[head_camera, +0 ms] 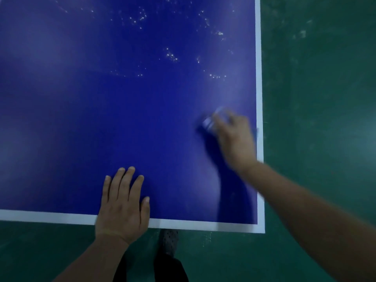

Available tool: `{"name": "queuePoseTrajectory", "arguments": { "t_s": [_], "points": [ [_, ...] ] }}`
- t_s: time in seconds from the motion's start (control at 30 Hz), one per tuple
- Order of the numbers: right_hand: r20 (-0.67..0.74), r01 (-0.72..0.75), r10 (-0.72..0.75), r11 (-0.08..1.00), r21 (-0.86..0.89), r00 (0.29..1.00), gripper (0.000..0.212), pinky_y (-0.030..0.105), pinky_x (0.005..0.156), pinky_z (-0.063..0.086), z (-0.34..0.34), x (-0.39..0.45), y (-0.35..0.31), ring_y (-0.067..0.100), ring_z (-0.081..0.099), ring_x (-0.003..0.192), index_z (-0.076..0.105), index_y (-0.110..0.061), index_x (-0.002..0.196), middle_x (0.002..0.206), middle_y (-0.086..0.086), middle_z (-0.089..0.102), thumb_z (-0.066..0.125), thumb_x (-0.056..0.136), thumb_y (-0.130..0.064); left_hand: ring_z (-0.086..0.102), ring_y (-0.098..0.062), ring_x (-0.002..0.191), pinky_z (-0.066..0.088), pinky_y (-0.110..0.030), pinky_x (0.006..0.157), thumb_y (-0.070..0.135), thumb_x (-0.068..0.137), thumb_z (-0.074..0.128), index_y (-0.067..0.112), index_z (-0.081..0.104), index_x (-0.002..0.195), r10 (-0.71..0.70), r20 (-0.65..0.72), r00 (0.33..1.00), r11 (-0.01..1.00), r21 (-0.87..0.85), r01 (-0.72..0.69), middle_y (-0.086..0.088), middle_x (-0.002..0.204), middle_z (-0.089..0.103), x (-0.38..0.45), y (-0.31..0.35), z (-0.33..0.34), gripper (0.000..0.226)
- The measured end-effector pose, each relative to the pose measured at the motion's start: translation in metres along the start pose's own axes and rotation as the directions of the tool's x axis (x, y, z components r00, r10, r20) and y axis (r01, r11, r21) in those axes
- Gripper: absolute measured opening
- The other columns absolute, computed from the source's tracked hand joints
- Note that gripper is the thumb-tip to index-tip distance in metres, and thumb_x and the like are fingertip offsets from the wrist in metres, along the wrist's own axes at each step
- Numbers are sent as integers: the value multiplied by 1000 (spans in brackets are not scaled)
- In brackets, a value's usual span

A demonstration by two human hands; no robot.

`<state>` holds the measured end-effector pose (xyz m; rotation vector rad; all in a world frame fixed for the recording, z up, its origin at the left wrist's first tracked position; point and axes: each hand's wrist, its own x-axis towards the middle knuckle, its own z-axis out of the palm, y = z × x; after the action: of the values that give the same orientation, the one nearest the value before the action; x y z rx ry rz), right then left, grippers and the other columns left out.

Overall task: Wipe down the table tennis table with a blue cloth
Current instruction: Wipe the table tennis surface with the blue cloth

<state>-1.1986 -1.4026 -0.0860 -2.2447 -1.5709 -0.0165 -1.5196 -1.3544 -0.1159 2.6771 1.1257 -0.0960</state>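
While the left hand (122,202) lies flat with fingers straight and slightly spread, its palm presses on the table tennis table (101,98) at the near edge, with the heel of the hand covering the white border line (40,215). It holds nothing.

The right hand (234,137) is on the table surface near the right edge, reaching in from the right. It is motion-blurred. A pale, blurred patch at its fingertips appears to be the cloth (211,122), pressed against the blue surface; the rest of the cloth cannot be made out against the table colour. Whether the fingers curl round the cloth or press it flat cannot be told.

Edges: the white border runs along the near side and up the right side, meeting at the near right corner. The right hand sits just beside the right border.

Open room: the blue surface extends far and left of both hands. White specks (172,55) are scattered over the far part, in clusters towards the centre and right. A hazy, lighter streak lies just beyond the right hand.

Beyond the near and right edges is green floor (325,78). A shoe (168,241) shows just below the near edge.
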Motion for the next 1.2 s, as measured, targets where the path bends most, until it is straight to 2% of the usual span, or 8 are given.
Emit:
{"name": "queuePoseTrajectory", "arguments": {
  "t_s": [0.1,0.2,0.33,0.47,0.63,0.9,1.07,1.2],
  "points": [
    [191,402,-386,914,-50,903,28,39,85,48,19,-33,-9,33,63,100,70,-11,117,123,14,65,50,100,-19,29,-38,143,15,-57,118,39,94,32,1,53,134,3,-11,1000,1000,-2,-3,-20,149,40,0,1,1,59],
    [57,-3,27,924,-381,998,17,38,76,47,-7,7,75,37,62,93,65,-16,98,104,15,65,50,93,-20,30,-38,143,13,-57,119,38,94,33,-1,53,133,0,-31,1000,1000,3,0,-21,149,41,1,1,2,59],
    [-87,-504,511,782,-367,855,14,40,73,33,-65,48,157,41,56,98,60,-14,84,112,22,62,46,85,-15,28,-38,143,12,-56,119,39,94,31,-1,53,134,1,-25,1000,1000,11,0,-22,149,40,1,1,3,60],
    [-77,-193,179,952,-240,981,27,25,76,49,-30,49,102,6,63,88,70,-16,94,103,5,70,48,93,-30,27,-38,144,12,-56,120,39,95,31,-1,52,134,0,-26,1000,1000,10,0,-21,149,39,1,0,4,59],
    [59,61,-56,993,-97,997,30,44,95,43,28,7,-6,40,59,110,67,-12,125,139,15,57,51,101,-19,26,-36,145,12,-55,121,39,96,29,1,52,136,-3,-25,1000,1000,3,3,-19,151,39,0,1,1,59],
    [337,654,-734,679,333,590,39,47,81,54,10,-132,-51,30,60,107,68,-20,124,139,5,59,48,91,-21,25,-32,146,9,-52,122,39,97,25,1,48,138,-6,-75,997,993,-117,-3,-15,152,39,-2,0,-2,61],
    [87,86,-77,990,-113,993,30,48,91,45,23,-41,-47,43,58,106,69,-15,125,140,13,57,54,99,-22,25,-29,146,9,-50,123,39,97,24,3,46,140,-9,-136,991,977,-211,-20,-14,152,39,-5,-1,-4,60],
    [94,107,-98,990,-96,991,34,45,84,46,61,-41,-146,37,53,112,66,-27,127,142,3,56,53,96,-32,40,-40,134,26,-59,114,28,96,31,-7,49,133,-134,-282,950,853,-521,-35,-23,142,46,-8,-10,-11,54]
  ]
}}
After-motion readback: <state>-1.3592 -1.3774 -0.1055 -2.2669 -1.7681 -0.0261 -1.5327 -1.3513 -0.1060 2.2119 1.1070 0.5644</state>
